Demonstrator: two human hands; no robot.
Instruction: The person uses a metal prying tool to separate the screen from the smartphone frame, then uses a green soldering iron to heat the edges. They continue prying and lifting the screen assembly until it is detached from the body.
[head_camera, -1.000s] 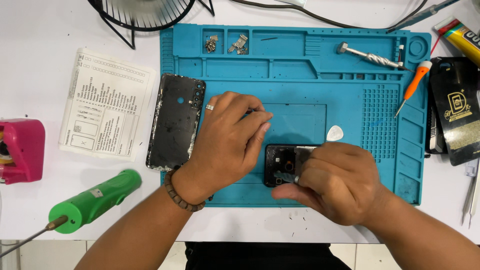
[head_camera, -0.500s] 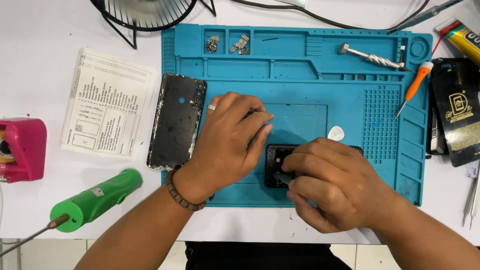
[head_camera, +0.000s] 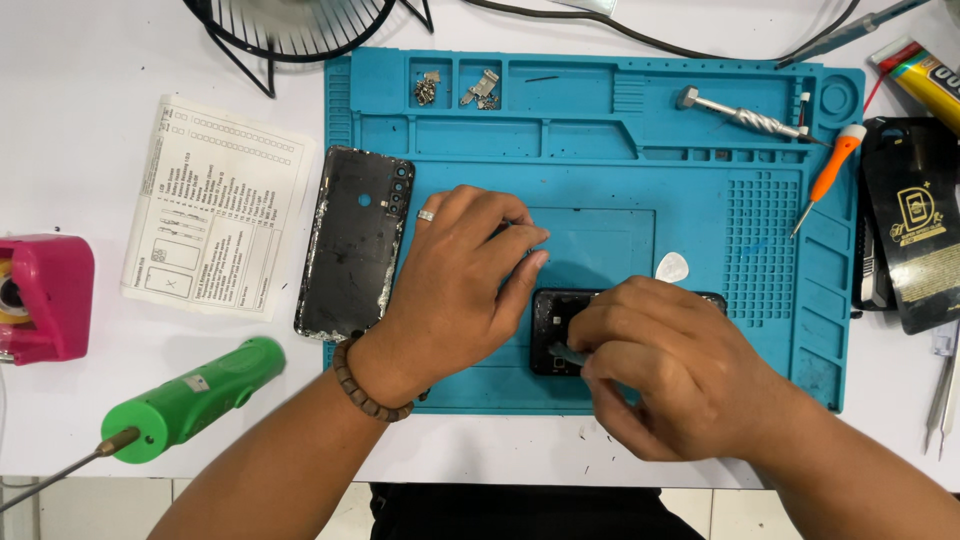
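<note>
Dark phone mostly hidden under both hands; right hand grip pinching a grey tool, left hand grip unclear.

White tabletop (evenly lit); pale tiled floor below edge.

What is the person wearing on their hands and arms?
The left hand has a silver ring on one finger, and a bracelet of dark brown round beads circles the left wrist. The right hand shows no ring or band. Both forearms are bare, with no sleeves or gloves in view.
</note>
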